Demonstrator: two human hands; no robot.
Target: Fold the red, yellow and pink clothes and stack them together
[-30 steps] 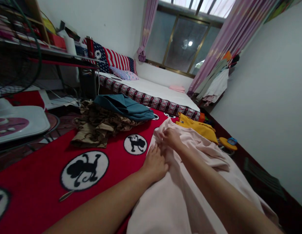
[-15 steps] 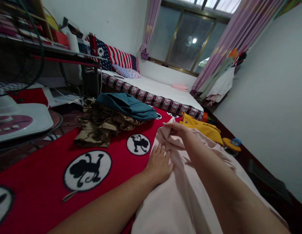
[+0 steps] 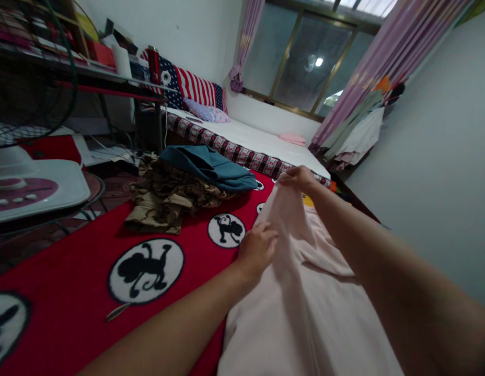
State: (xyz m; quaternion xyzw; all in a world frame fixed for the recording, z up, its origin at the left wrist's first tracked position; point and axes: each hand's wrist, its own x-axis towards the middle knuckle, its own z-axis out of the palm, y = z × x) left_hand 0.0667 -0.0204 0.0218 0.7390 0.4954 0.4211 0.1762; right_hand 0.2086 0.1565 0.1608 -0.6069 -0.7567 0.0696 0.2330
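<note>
A pale pink garment point(image 3: 328, 308) lies along the right half of a red blanket point(image 3: 81, 245) with monkey prints; its exact kind is unclear. My right hand point(image 3: 301, 178), at the far end, is closed on the garment's edge and holds it raised. Nearer to me, my left hand point(image 3: 258, 248) is at the garment's left side, its fingers curled in on the fabric. Beyond my right forearm, a bit of yellow clothing point(image 3: 307, 200) shows; most of it is hidden. To the left, a teal garment point(image 3: 211, 167) rests on a crumpled brown patterned garment point(image 3: 160, 209).
A white-topped bed point(image 3: 242, 130) stands beyond the blanket, under the window. At left are a fan point(image 3: 38, 193) on a stool and a cluttered desk point(image 3: 109, 78). Clothes point(image 3: 362, 136) hang by the right wall. A thin oblong object point(image 3: 117, 312) lies on the blanket.
My right hand has lifted the garment's far end up and forward, pulling the fabric straighter. My left hand has gone from lying flat with spread fingers to curled fingers.
</note>
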